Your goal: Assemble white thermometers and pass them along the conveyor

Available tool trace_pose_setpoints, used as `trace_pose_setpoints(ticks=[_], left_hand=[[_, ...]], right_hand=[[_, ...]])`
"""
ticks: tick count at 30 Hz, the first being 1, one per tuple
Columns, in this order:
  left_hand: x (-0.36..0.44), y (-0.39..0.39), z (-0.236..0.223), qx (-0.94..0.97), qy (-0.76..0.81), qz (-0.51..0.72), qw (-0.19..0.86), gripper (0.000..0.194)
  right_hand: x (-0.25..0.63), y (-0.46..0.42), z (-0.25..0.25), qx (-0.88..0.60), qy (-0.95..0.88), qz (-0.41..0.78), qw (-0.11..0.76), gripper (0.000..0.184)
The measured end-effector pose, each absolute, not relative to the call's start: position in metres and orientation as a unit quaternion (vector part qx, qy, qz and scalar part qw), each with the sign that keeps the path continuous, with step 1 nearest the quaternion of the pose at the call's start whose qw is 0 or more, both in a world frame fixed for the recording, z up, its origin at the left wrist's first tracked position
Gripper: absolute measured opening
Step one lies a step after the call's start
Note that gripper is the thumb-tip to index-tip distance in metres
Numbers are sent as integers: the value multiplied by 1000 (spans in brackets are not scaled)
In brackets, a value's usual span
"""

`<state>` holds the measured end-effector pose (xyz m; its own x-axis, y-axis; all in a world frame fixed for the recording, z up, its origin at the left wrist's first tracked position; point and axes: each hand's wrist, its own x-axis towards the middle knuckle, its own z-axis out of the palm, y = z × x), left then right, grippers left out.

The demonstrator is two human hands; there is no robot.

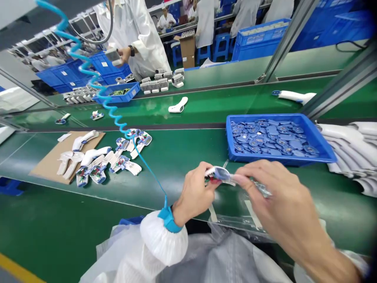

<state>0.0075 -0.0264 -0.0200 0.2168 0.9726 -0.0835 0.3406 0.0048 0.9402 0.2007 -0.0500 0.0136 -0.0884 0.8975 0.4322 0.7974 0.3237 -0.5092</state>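
Observation:
My left hand (194, 192) is closed in a pinch on a small white and blue device part (218, 173) with a circuit board showing under it. My right hand (273, 196) grips the other end of the same part with closed fingers; a clear film strip (262, 189) trails from it. Both hands hover over the green bench just in front of a blue tray (235, 153) filled with several blue lens pieces (271, 137). A blue wrist strap (168, 218) with a coiled blue cord (97, 84) is on my left wrist.
Several half-assembled white housings (118, 157) lie left, some on a cardboard sheet (47, 163). White shells (353, 153) pile at the right. A white housing (178, 105) rides the conveyor. A person in a white coat (138, 35) works across, beside blue bins (118, 94). A clear bag (235, 228) lies near me.

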Motion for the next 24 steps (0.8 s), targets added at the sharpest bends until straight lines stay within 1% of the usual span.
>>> trace_pose_setpoints(ticks=[2,4,5,7,9,11,15,18,19,21,24], left_hand=[[9,-27,-28,525,530,345,570,23],[9,-27,-35,447,514,339,649,36],[9,-26,-38,428,508,331,670,41],[8,-25,-44,414,499,314,694,49],[10,-24,-51,391,487,313,715,57],[14,-24,-57,353,478,333,732,59],[21,-20,-60,258,494,415,719,51],[19,-15,-57,197,486,498,690,44],[17,-13,-55,192,480,518,682,44],[11,-11,-50,201,477,535,668,45],[3,-10,-42,226,505,522,649,45]], right_hand=[[224,-59,-5,-633,-705,70,312,39],[249,-66,-34,-684,-686,55,242,45],[260,-70,-49,-700,-678,51,217,44],[275,-77,-72,-723,-661,42,197,35],[284,-82,-82,-736,-642,43,209,31],[289,-85,-76,-737,-631,71,232,34],[302,-83,-50,-727,-588,203,289,39],[307,-82,-46,-713,-525,303,352,39],[306,-81,-49,-704,-523,308,369,39],[298,-79,-61,-693,-546,273,384,36],[278,-77,-77,-687,-591,208,368,32]])
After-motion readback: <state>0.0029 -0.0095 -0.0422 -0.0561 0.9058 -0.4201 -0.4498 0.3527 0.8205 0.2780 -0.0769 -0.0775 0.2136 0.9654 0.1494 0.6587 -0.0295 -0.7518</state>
